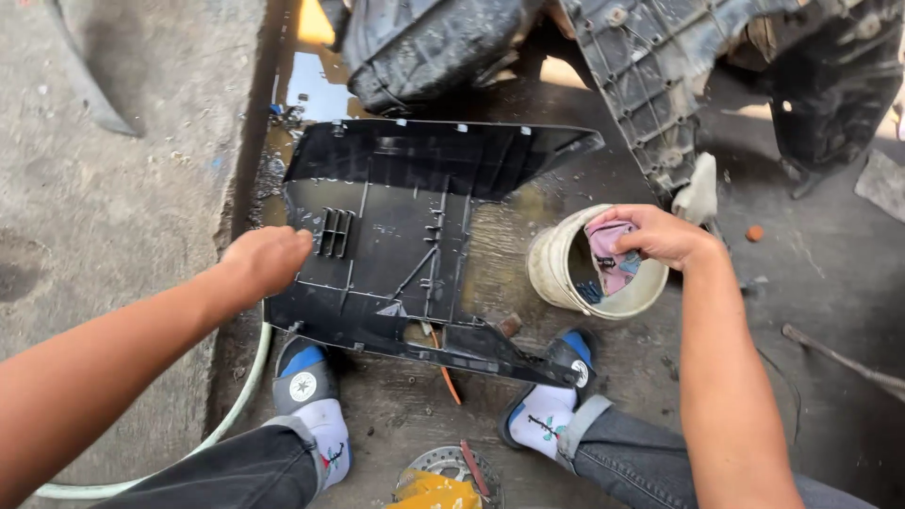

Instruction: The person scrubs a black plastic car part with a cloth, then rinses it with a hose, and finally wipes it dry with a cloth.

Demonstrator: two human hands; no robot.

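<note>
Black plastic panel [396, 245]: lies inner side up on wet ground, its left edge steadied by the left hand [267, 259], fingers curled on it. Right hand [660, 234]: grips a pinkish rag [611, 254] over a dirty white bucket [556, 273], right of the panel, within easy reach.

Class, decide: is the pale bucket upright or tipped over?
Tilted: the bucket leans, mouth facing the right hand dipping a cloth inside.

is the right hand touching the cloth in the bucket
Touching. The head view shows the right hand with its fingers closed on the pink cloth above the pale bucket.
</note>
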